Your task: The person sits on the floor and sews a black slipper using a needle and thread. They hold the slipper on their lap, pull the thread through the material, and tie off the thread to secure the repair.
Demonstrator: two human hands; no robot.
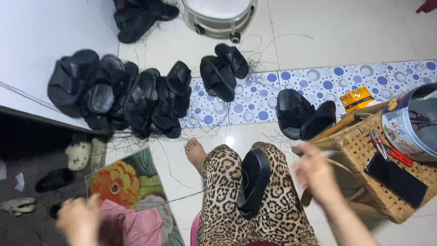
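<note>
White tile floor (346,32) strewn with black sandals (118,91), wicker stool (364,150) beside blurred hands, grips unclear.

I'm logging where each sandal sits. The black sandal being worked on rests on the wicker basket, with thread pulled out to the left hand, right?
Not quite. The head view shows the black sandal resting on the person's lap, on the leopard-print trousers, not on the wicker basket. The thread does run out toward the left hand.
</note>
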